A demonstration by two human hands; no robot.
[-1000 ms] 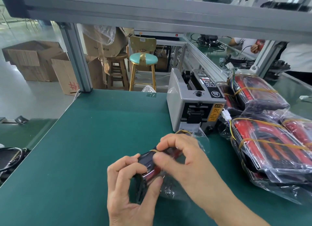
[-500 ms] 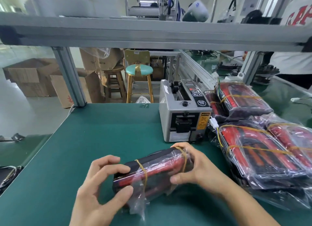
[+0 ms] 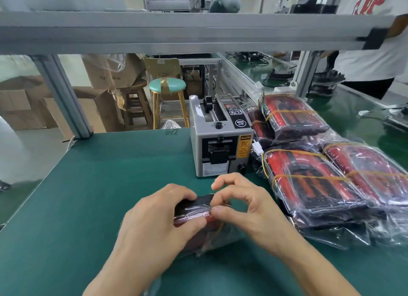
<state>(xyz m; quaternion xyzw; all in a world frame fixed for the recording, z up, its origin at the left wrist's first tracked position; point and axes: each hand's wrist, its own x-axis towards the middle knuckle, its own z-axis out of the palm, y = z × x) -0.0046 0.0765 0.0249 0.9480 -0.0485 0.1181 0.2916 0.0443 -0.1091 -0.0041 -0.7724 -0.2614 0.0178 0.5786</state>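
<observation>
Two hands (image 3: 159,216) (image 3: 242,209) gripping bagged pack (image 3: 196,205), tape dispenser (image 3: 220,147) behind, bundles (image 3: 309,180) right

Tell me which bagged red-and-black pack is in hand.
The pack before the tape dispenser: left hand grips it, right hand pinches its bag. The other packs lie piled rightward, untouched.

Bagged pack (image 3: 199,209) between both hands on table (image 3: 92,196), tape dispenser (image 3: 220,141) behind, pack pile (image 3: 320,180) right

glossy clear plastic wraps the pack (image 3: 198,209); matt green mat (image 3: 99,185).
</observation>
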